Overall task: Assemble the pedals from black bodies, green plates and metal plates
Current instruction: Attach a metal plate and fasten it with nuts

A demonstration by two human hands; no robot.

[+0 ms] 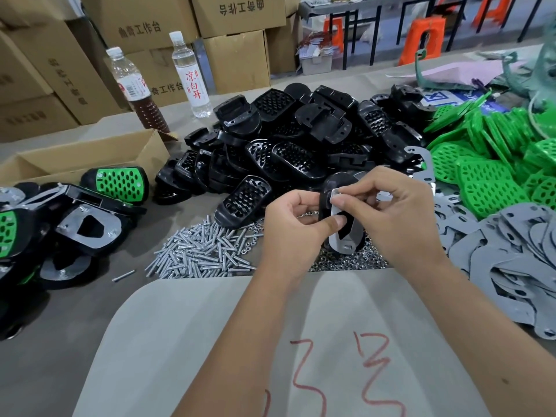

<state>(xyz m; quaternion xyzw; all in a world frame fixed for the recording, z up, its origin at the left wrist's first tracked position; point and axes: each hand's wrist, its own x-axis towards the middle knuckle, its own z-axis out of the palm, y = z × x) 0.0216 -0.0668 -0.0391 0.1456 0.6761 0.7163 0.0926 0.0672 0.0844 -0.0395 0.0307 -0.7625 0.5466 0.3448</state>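
Over the table (90, 326), head view: left hand (296, 224) and right hand (397, 215) both pinch one black body (326, 203) w/ a metal plate (346, 236) on it, above the nuts (346, 261). Open cardboard box (84, 161) at left, contents not visible. Clear bottle (189, 76) label reads 凉白开. Stacked cartons (144, 22) read 曲奇工作台. Red scrawl marks the paper sheet (240, 341).

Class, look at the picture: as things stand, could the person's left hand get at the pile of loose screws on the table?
Probably not right away. The screws lie uncovered just left of the left hand, with nothing between, but that hand is gripping the black body with its metal plate, also held by the right hand. It must let go first.
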